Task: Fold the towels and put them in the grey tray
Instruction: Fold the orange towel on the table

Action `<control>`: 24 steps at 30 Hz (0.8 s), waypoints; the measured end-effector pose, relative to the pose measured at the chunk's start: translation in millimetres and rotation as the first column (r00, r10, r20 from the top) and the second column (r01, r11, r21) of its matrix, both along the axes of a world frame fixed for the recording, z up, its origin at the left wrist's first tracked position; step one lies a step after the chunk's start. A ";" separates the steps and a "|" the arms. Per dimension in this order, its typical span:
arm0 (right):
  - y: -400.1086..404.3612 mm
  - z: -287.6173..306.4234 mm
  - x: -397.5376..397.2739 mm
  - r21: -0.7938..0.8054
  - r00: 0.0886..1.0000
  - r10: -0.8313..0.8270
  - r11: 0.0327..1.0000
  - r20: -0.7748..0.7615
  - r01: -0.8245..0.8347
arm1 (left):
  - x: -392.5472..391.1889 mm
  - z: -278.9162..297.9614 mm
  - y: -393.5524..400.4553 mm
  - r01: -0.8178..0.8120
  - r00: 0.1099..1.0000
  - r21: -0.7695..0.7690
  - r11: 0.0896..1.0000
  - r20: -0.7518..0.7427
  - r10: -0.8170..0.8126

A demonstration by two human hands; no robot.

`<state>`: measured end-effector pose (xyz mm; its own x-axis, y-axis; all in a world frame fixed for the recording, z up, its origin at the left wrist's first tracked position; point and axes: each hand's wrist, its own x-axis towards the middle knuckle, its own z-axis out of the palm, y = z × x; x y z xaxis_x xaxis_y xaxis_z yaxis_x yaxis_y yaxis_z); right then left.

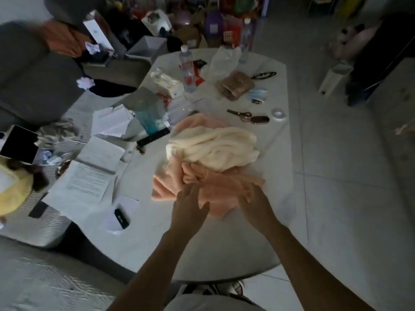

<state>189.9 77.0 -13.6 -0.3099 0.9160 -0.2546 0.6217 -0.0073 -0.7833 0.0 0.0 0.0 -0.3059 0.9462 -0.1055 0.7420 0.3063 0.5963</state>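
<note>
A crumpled peach towel lies near the front of the white table. On top of it, further back, sits a bunched cream towel. Another peach towel edge shows behind the cream one. My left hand rests on the near edge of the peach towel with fingers spread. My right hand lies on the same towel's near right part, fingers apart. Neither hand visibly grips the cloth. No grey tray is identifiable in this dim view.
The table's back half holds a water bottle, scissors, a tape roll, a brown pouch and a tissue pack. Papers and a small black device lie left. A grey sofa stands far left.
</note>
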 end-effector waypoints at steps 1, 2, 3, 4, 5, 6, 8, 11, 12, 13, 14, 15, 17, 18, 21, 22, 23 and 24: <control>0.9 -4.8 -1.6 -0.046 0.998 -0.005 0.999 0.068 0.008 | 2.3 -3.3 7.7 0.047 0.997 -0.041 0.998 -0.064 -0.050; 2.4 -7.0 -3.2 -0.082 0.993 0.001 0.997 0.120 0.009 | 4.6 -5.7 15.0 0.072 0.987 -0.064 0.995 -0.141 -0.080; 2.3 -13.0 -4.0 -0.121 0.987 0.012 0.993 0.159 0.007 | 5.3 -11.7 22.1 0.100 0.972 -0.087 0.991 -0.206 -0.117; 1.5 -14.9 -5.3 -0.166 0.982 0.026 0.986 0.186 0.005 | 5.6 -15.5 28.4 0.128 0.955 -0.112 0.985 -0.255 -0.153; 2.4 -19.5 -6.7 -0.182 0.978 0.028 0.983 0.206 0.010 | 4.3 -21.8 35.0 0.151 0.934 -0.158 0.976 -0.300 -0.193; 3.3 -22.0 -7.5 -0.196 0.974 0.027 0.980 0.224 0.018 | 3.3 -29.4 40.3 0.174 0.912 -0.218 0.960 -0.331 -0.241; 4.7 -23.3 -9.6 -0.219 0.976 0.024 0.975 0.217 0.025 | 2.3 -38.8 47.0 0.200 0.869 -0.329 0.923 -0.375 -0.322; 13.7 -27.8 -10.0 -0.305 0.982 -0.049 0.947 0.181 0.104 | 2.9 -49.8 55.3 0.225 0.871 -0.400 0.888 -0.327 -0.368; 15.8 -29.0 -10.7 -0.371 0.981 -0.117 0.913 0.154 0.167 | 3.8 -50.7 56.3 0.232 0.898 -0.402 0.886 -0.263 -0.354; 18.5 -29.5 -10.9 -0.439 0.972 -0.194 0.867 0.135 0.234 | 4.5 -49.0 57.2 0.227 0.930 -0.386 0.894 -0.187 -0.317; 21.3 -30.7 -10.8 -0.501 0.953 -0.280 0.812 0.117 0.300 | 6.3 -46.1 55.5 0.212 0.960 -0.371 0.904 -0.095 -0.264; 22.9 -31.6 -10.8 -0.558 0.929 -0.356 0.752 0.103 0.351 | 9.6 -43.3 50.7 0.200 0.976 -0.358 0.912 -0.005 -0.216; 23.9 -33.6 -9.6 -0.619 0.892 -0.440 0.674 0.102 0.404 | 20.3 -40.3 40.1 0.208 0.976 -0.303 0.930 0.122 -0.179; 23.4 -34.1 -8.2 -0.631 0.896 -0.435 0.670 0.095 0.392 | 28.0 -39.4 32.8 0.213 0.970 -0.271 0.939 0.177 -0.169; 25.2 -35.2 0.5 -0.645 0.932 -0.357 0.726 -0.057 0.238 | 45.2 -40.9 15.8 0.174 0.933 -0.197 0.965 0.346 -0.098; 27.9 -36.6 5.1 -0.621 0.946 -0.314 0.758 -0.078 0.200 | 46.5 -42.2 13.5 0.143 0.910 -0.200 0.969 0.411 -0.049; 30.7 -36.6 10.5 -0.584 0.959 -0.274 0.790 -0.066 0.186 | 45.6 -41.6 13.5 0.095 0.889 -0.202 0.975 0.458 0.008; 34.5 -36.7 16.3 -0.545 0.967 -0.252 0.818 -0.050 0.184 | 42.4 -41.9 15.4 0.034 0.874 -0.188 0.982 0.483 0.062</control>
